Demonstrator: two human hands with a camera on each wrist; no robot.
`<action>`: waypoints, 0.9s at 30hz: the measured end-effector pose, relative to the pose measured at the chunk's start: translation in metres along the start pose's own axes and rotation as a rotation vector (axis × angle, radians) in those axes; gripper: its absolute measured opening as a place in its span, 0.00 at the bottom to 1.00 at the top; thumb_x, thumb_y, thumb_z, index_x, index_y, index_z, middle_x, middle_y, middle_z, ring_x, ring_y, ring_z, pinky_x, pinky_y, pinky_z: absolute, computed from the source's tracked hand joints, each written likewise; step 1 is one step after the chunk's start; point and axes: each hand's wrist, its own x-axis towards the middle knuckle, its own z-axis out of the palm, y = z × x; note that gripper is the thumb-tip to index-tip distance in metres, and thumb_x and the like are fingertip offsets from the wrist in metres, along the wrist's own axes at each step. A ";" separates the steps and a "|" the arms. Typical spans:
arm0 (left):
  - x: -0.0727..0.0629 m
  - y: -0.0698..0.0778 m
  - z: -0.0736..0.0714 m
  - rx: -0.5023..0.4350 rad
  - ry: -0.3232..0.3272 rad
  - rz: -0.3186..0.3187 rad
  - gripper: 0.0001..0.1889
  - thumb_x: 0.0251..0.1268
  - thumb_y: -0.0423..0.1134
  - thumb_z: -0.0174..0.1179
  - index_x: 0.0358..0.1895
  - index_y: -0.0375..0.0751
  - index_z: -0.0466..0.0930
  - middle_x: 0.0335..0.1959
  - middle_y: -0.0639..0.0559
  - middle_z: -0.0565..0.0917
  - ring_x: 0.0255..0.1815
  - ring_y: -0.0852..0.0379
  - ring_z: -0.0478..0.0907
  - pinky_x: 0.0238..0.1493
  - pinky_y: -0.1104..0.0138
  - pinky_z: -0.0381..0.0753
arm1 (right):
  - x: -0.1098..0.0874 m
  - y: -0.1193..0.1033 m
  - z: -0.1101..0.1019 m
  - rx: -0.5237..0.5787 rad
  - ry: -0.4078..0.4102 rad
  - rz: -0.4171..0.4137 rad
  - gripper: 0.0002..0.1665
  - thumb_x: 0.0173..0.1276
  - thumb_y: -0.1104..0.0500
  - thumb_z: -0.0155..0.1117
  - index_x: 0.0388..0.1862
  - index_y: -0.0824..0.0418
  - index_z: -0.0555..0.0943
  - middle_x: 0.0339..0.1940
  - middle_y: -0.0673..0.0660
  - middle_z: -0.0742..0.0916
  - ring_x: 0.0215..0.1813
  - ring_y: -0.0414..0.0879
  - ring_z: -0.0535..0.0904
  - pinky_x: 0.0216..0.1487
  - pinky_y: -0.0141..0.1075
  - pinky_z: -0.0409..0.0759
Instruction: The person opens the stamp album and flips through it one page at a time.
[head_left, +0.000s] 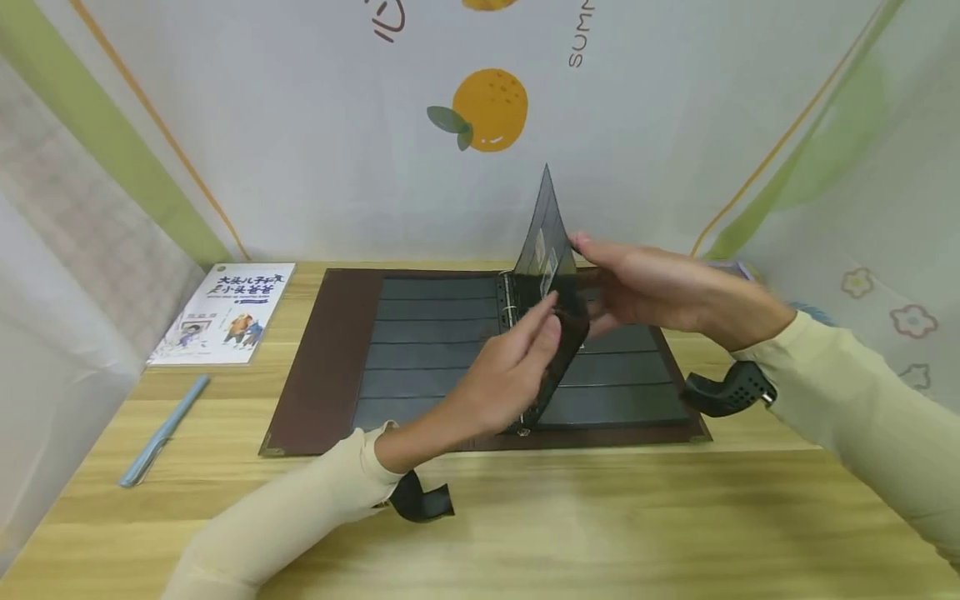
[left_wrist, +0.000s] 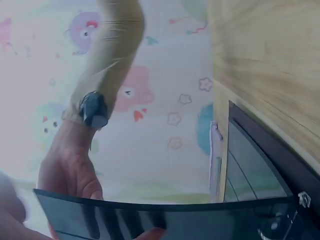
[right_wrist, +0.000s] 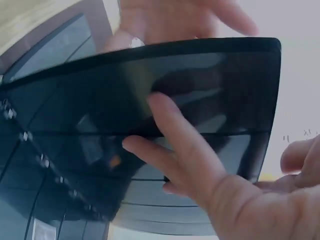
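Note:
An album with a brown cover (head_left: 303,375) and dark pocket pages lies spread on the table. One dark translucent album page (head_left: 553,221) stands nearly upright at the metal rings (head_left: 508,296), with small pale pieces in its pockets. At the page's left face is my left hand (head_left: 498,379), its extended fingers touching the sheet, thumb alongside. My right hand (head_left: 648,287) holds the page from the other side, thumb at the outer edge. In the right wrist view its fingers (right_wrist: 187,145) lie on the glossy surface. The sheet partly hides both hands' fingertips.
At the table's left side lie a white illustrated book (head_left: 225,312) and a light blue pen (head_left: 165,429). Behind the album hangs a pale curtain (head_left: 337,167) with fruit prints. Bare wooden table (head_left: 555,525) shows in front of the album.

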 end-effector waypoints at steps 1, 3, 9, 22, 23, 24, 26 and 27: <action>-0.001 0.001 -0.004 -0.073 0.027 -0.016 0.31 0.85 0.55 0.31 0.83 0.49 0.45 0.78 0.41 0.66 0.74 0.47 0.71 0.65 0.55 0.79 | 0.002 -0.001 0.002 -0.012 -0.016 -0.013 0.45 0.79 0.31 0.33 0.85 0.46 0.35 0.83 0.69 0.53 0.73 0.67 0.71 0.65 0.53 0.80; -0.005 0.003 -0.014 -0.229 0.068 -0.060 0.32 0.84 0.57 0.30 0.83 0.49 0.42 0.76 0.37 0.67 0.71 0.42 0.73 0.59 0.54 0.84 | 0.006 -0.001 0.008 -0.058 -0.040 -0.052 0.45 0.78 0.30 0.34 0.85 0.41 0.34 0.84 0.67 0.49 0.74 0.69 0.68 0.66 0.52 0.78; -0.011 0.010 -0.049 -0.464 0.122 -0.212 0.37 0.80 0.59 0.38 0.83 0.45 0.43 0.74 0.32 0.68 0.70 0.34 0.74 0.53 0.48 0.86 | 0.018 0.013 0.025 -0.248 -0.069 -0.160 0.40 0.79 0.29 0.27 0.84 0.42 0.53 0.84 0.53 0.58 0.73 0.58 0.75 0.64 0.52 0.80; -0.031 -0.022 -0.091 -0.443 0.155 -0.435 0.34 0.79 0.33 0.40 0.83 0.43 0.39 0.82 0.42 0.53 0.33 0.61 0.83 0.66 0.43 0.75 | 0.026 0.075 0.051 -0.591 -0.049 -0.300 0.32 0.86 0.43 0.32 0.84 0.47 0.53 0.85 0.49 0.57 0.82 0.53 0.60 0.78 0.57 0.62; -0.033 -0.025 -0.093 -0.436 0.160 -0.448 0.36 0.79 0.32 0.41 0.83 0.43 0.37 0.84 0.42 0.47 0.39 0.63 0.83 0.68 0.42 0.72 | 0.025 0.082 0.049 -0.616 -0.017 -0.314 0.32 0.86 0.45 0.34 0.84 0.49 0.53 0.85 0.49 0.56 0.84 0.52 0.55 0.79 0.57 0.59; -0.034 -0.029 -0.095 -0.423 0.167 -0.465 0.37 0.78 0.32 0.41 0.83 0.43 0.35 0.84 0.43 0.43 0.27 0.65 0.75 0.68 0.45 0.74 | 0.023 0.091 0.046 -0.656 0.035 -0.320 0.32 0.86 0.45 0.37 0.84 0.50 0.53 0.85 0.50 0.56 0.85 0.53 0.52 0.79 0.57 0.58; -0.037 -0.035 -0.098 -0.422 0.166 -0.476 0.38 0.78 0.32 0.42 0.83 0.42 0.32 0.85 0.43 0.37 0.38 0.59 0.80 0.70 0.47 0.73 | 0.020 0.108 0.037 -0.754 0.155 -0.311 0.34 0.85 0.46 0.40 0.84 0.54 0.53 0.85 0.56 0.55 0.85 0.59 0.49 0.79 0.62 0.55; -0.037 -0.037 -0.098 -0.428 0.165 -0.481 0.38 0.78 0.32 0.42 0.83 0.42 0.31 0.84 0.43 0.36 0.56 0.56 0.78 0.71 0.47 0.70 | 0.017 0.117 0.031 -0.803 0.218 -0.282 0.35 0.85 0.45 0.42 0.84 0.56 0.53 0.85 0.59 0.54 0.85 0.62 0.47 0.78 0.65 0.52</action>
